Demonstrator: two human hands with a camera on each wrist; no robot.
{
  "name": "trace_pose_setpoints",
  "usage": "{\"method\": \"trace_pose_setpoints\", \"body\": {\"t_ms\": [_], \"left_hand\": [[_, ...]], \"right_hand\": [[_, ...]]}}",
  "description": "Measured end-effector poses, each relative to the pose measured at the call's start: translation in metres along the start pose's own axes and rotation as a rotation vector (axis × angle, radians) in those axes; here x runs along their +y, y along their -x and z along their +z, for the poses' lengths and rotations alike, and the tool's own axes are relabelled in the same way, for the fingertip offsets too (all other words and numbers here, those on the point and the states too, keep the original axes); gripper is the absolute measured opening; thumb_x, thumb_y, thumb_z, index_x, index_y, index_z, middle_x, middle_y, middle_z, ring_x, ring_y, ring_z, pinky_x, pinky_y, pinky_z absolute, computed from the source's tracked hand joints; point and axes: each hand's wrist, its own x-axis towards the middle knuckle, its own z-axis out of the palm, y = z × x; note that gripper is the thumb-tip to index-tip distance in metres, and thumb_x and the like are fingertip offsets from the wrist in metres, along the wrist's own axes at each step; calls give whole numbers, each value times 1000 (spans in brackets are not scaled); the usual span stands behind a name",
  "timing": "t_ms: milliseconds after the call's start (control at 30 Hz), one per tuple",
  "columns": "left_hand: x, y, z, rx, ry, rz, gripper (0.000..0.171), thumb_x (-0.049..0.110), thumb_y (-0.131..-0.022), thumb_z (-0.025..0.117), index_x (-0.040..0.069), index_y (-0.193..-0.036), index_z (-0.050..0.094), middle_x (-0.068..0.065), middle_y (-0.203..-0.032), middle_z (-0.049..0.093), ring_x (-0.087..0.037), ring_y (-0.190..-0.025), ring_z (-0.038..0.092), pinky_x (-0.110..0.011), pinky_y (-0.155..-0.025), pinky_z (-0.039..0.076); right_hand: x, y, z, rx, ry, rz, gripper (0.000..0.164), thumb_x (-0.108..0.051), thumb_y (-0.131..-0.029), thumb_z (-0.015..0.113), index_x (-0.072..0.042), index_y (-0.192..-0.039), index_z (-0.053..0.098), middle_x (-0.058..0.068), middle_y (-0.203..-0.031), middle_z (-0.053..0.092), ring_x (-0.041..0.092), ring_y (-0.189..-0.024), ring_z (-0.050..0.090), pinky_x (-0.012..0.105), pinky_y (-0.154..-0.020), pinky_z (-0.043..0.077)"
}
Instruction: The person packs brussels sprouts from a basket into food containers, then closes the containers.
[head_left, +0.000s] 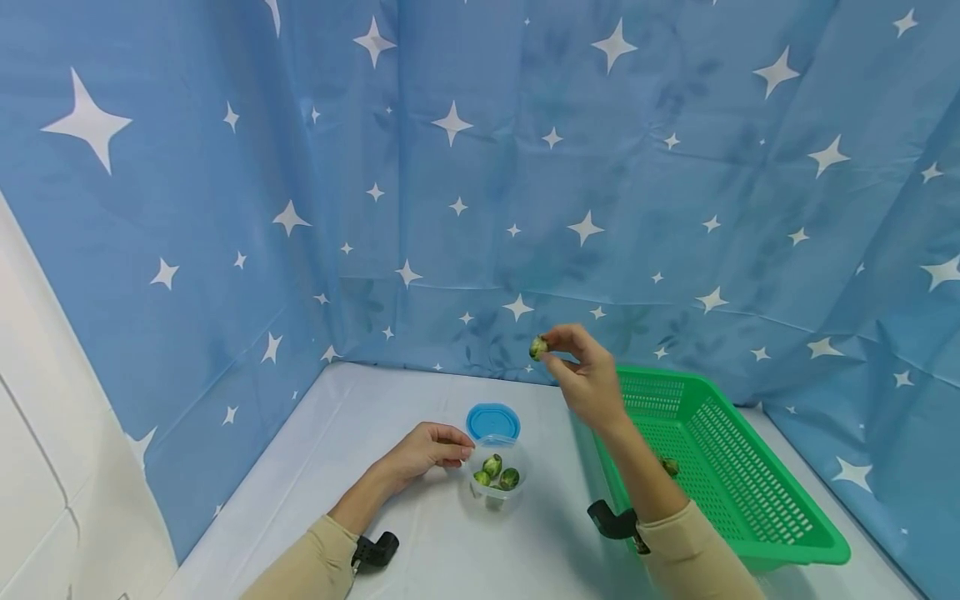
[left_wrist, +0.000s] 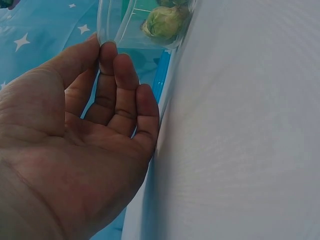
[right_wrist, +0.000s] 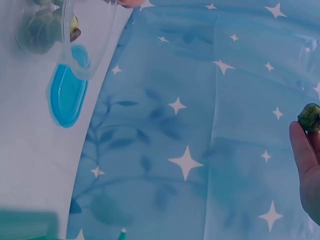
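Note:
My right hand (head_left: 588,379) is raised above the table and pinches a Brussels sprout (head_left: 538,347) between thumb and fingertips; the right wrist view shows this sprout (right_wrist: 309,117) at its right edge. Low on the left, my left hand (head_left: 427,450) pinches the rim of a clear plastic container (head_left: 517,492) between thumb and finger. Several Brussels sprouts (head_left: 492,465) lie inside that container. In the left wrist view the thumb and index fingertip of the left hand (left_wrist: 100,105) meet at the container's rim (left_wrist: 102,22), with a sprout (left_wrist: 164,24) showing through the wall.
A blue lid (head_left: 492,422) lies on the white table just behind the container. At the right stands a large green plastic basket (head_left: 750,467), with sprouts (head_left: 670,467) in it partly hidden by my right forearm. A blue star-patterned curtain (head_left: 480,167) hangs behind the table.

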Motion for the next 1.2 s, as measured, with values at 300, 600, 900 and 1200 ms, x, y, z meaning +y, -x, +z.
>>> {"method": "trace_pose_setpoints", "body": {"t_ms": [300, 600, 900, 1200], "left_hand": [[-1, 0, -1, 7, 1, 2, 25, 20, -96, 77, 1, -112, 77, -7, -104, 78, -13, -87, 70, -33, -81, 58], [-2, -1, -2, -3, 2, 2, 23, 19, -96, 77, 2, -112, 77, -5, -104, 78, -13, -89, 70, -35, -85, 59], [-3, -2, -3, -3, 6, 8, 23, 20, -96, 76, 3, -111, 77, -10, -107, 77, -13, -89, 70, -34, -84, 59], [-4, -1, -2, -6, -6, 7, 28, 20, -96, 76, -1, -114, 76, -21, -115, 75, -12, -89, 70, -33, -83, 58]], "right_hand": [[2, 5, 8, -4, -18, 8, 18, 6, -98, 65, 0, -115, 67, 17, -114, 68, 16, -106, 68, 19, -83, 59], [1, 11, 16, -21, -9, 22, 19, 4, -99, 65, -4, -116, 68, 14, -112, 69, 25, -107, 70, 21, -83, 60], [-3, 18, 25, -30, -6, 28, 20, 4, -98, 65, -5, -116, 69, 12, -112, 69, 28, -108, 69, 21, -84, 60], [0, 29, 39, -15, -5, 15, 21, 6, -97, 67, -5, -115, 69, 12, -110, 70, 29, -108, 72, 23, -84, 61]]}}
